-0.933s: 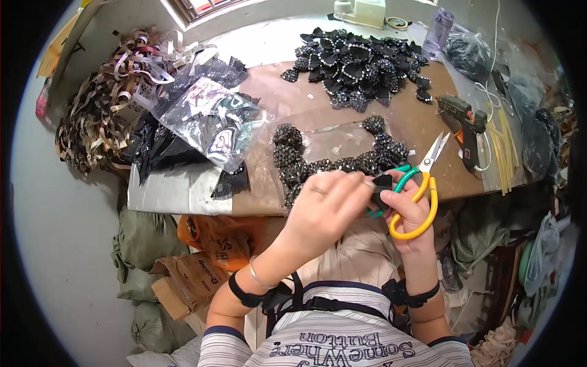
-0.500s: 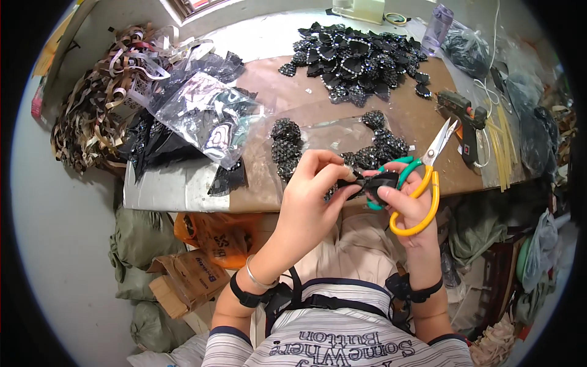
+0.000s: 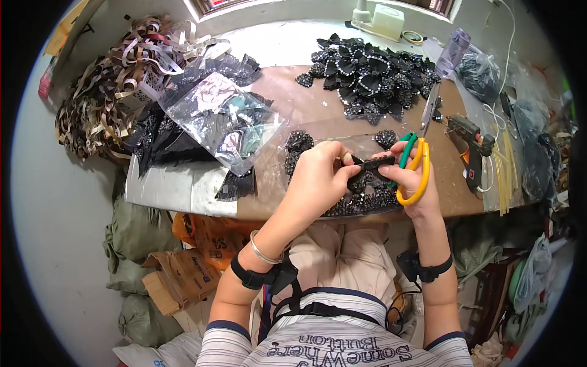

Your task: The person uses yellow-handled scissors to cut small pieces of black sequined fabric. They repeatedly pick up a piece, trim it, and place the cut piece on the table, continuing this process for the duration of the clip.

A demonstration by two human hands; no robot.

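Observation:
Over the table's front edge, my left hand (image 3: 324,173) pinches a small black fabric bow (image 3: 373,163) between thumb and fingertips. My right hand (image 3: 417,183) grips the other end of the bow with thumb and fingers. A pair of scissors (image 3: 422,144) with one green and one yellow handle hangs through that same hand, blades pointing away from me and close together. Below and around the hands, several dark sequined bows (image 3: 361,205) lie on a clear plastic bag. The fingers partly hide the bow's middle.
A heap of black beaded bows (image 3: 373,76) covers the table's far side. At right are a hot glue gun (image 3: 469,147), yellowish glue sticks (image 3: 505,165) and a purple bottle (image 3: 454,52). On the left lie a clear packet (image 3: 223,119) and a pile of ribbon strips (image 3: 104,98).
The scissors have swung more upright, and their handles and blades have come closer together. The bow has turned edge-on between my fingers. The whole view has shifted slightly.

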